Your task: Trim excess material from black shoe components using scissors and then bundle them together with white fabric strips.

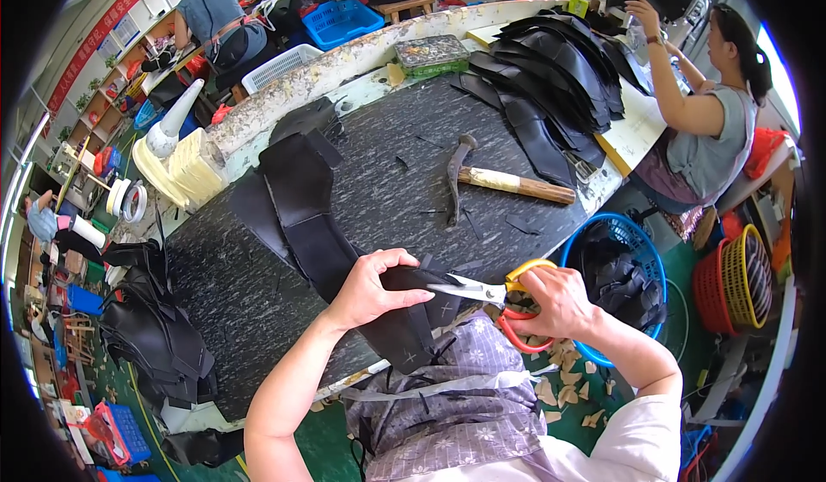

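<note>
Black leather pieces (314, 245), sewn into a long curved part, lie over the near edge of the dark worktable (370, 155). My left hand (374, 291) pinches the edge of this leather between thumb and fingers. Scissors (516, 297) with one yellow and one red handle loop are in my right hand (561, 299), its fingers through the loops. Their blades point left and meet the leather just beside my left fingertips. How far the blades are spread is hard to make out. Small pale cross marks show on the leather's lower end.
A hammer (516, 184) with a tape-wrapped wooden handle lies mid-table among black scraps. Stacked black leather parts (559, 73) fill the far right, more (159, 336) the left edge. A blue basket (654, 254) of black pieces stands right. A co-worker (718, 112) sits at the far right.
</note>
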Motion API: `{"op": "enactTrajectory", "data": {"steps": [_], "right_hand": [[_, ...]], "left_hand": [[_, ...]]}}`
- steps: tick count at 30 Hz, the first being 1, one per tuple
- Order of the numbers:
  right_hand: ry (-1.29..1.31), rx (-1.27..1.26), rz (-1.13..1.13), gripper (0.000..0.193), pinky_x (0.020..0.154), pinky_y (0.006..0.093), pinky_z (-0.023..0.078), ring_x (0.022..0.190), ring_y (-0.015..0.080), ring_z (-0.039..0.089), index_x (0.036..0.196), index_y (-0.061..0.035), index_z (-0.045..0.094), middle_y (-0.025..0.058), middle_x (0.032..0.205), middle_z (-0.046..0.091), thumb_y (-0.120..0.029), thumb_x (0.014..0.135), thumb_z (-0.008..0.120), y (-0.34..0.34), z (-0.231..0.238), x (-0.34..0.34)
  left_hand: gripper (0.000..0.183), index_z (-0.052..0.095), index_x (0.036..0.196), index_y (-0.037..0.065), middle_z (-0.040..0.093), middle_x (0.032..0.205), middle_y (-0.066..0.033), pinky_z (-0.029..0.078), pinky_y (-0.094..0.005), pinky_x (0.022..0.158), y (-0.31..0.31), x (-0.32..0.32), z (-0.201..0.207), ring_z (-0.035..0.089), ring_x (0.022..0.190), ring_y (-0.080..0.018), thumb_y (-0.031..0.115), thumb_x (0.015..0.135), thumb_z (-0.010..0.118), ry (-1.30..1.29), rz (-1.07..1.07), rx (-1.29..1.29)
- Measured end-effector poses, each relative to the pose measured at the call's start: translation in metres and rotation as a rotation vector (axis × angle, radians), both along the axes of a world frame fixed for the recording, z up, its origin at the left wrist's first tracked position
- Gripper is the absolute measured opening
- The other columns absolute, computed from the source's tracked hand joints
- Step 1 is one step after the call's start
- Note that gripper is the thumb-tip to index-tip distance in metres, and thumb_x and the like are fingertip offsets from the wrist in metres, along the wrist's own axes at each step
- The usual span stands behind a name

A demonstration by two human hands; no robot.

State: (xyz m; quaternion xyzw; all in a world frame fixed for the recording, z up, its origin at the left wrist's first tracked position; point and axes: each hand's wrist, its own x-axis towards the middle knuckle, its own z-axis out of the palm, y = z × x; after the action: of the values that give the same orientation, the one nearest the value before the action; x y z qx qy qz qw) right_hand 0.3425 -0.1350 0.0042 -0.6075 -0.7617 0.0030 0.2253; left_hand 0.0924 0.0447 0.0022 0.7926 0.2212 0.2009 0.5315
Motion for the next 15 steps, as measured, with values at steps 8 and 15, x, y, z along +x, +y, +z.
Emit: {"op": "enactTrajectory", "data": {"steps": [8, 15], "right_hand": [[-0.106, 0.020, -0.065, 0.049, 0.063, 0.0359, 0.047, 0.074, 0.0256, 0.061, 0.083, -0.0055, 0.054, 0.0074, 0.076, 0.056, -0.042, 0.061, 0.080, 0.012, 0.021, -0.007], [-0.099, -0.009, -0.091, 0.049, 0.063, 0.0355, 0.049, 0.070, 0.0242, 0.062, 0.083, -0.0064, 0.058, 0.0063, 0.074, 0.058, -0.049, 0.067, 0.077, 0.000, 0.023, -0.002]], "left_hand": [[0.029, 0.064, 0.090, 0.000, 0.065, 0.081, 0.0032, 0.045, -0.0202, 0.071, 0.000, 0.002, -0.003, 0.055, 0.076, -0.0024, 0.014, 0.074, 0.083, -0.138, 0.010, -0.256], [0.033, 0.065, 0.091, -0.001, 0.062, 0.078, 0.0019, 0.045, -0.0212, 0.069, -0.003, 0.003, -0.001, 0.054, 0.074, -0.0040, 0.016, 0.071, 0.084, -0.048, 0.018, -0.056]]}}
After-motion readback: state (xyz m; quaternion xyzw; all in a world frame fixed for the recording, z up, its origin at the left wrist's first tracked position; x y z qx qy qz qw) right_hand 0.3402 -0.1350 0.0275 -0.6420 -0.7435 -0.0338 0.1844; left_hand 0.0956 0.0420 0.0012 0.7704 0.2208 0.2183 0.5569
